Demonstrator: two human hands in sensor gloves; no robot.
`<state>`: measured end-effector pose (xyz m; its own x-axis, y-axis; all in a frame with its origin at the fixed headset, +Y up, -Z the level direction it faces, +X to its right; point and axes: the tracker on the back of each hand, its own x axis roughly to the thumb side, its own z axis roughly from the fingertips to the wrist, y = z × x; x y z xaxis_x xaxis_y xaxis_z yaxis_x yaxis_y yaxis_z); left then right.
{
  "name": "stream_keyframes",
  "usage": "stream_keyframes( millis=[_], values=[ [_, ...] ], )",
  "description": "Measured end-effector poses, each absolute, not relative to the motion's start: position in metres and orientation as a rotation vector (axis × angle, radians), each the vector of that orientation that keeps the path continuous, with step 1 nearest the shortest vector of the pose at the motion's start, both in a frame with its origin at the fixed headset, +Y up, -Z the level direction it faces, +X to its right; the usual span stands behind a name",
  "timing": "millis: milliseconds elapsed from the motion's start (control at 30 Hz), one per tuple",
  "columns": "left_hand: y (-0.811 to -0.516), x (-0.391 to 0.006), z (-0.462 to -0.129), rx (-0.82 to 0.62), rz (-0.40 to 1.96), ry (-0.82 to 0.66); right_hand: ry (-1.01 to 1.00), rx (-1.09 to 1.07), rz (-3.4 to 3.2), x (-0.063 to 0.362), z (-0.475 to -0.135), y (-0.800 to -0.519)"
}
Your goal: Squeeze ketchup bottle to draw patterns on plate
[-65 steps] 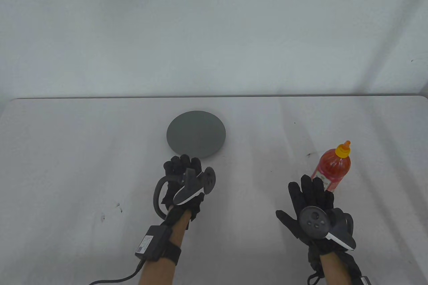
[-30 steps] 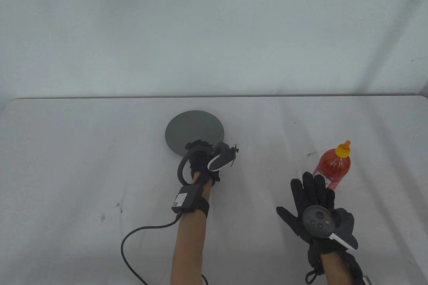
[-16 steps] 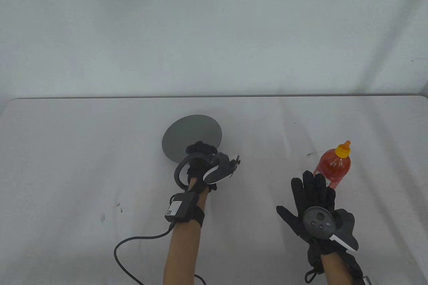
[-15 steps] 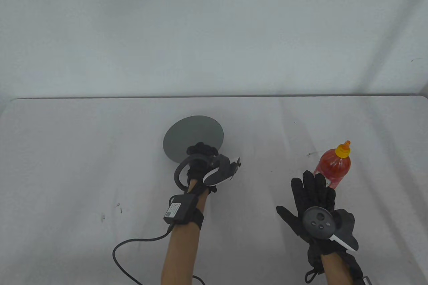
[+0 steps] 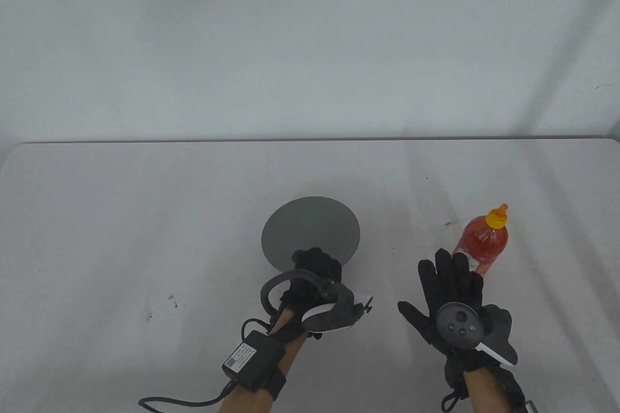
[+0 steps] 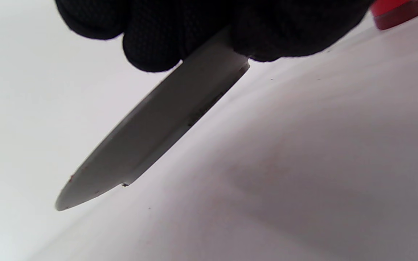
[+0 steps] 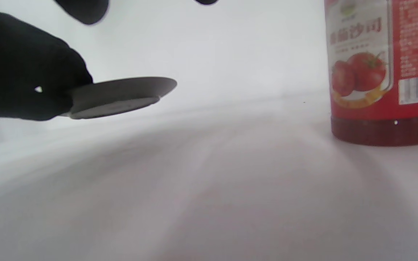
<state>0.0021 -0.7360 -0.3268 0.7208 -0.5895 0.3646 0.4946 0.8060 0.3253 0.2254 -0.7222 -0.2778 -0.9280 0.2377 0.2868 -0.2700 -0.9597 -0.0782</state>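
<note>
My left hand grips the near edge of the round grey plate and holds it lifted off the table. The left wrist view shows my fingers pinching the plate, which is tilted in the air. The right wrist view shows the plate above the table, held by the left hand. The red ketchup bottle with a yellow cap stands upright at the right. My right hand lies flat with fingers spread just in front of the bottle, not touching it.
The white table has a few small dark specks. A pale wall stands behind its far edge. A cable runs from my left wrist to the near edge.
My left hand has pulled the plate toward me and to the right, still lifted. My right hand and the bottle have stayed in place.
</note>
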Motion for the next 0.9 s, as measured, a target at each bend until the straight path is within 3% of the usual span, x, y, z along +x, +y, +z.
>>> stream_keyframes(
  millis=[900],
  values=[
    [-0.774,-0.003,-0.322,-0.076,-0.469,-0.530,-0.150,0.395,2.870,0.223,-0.276,-0.722]
  ],
)
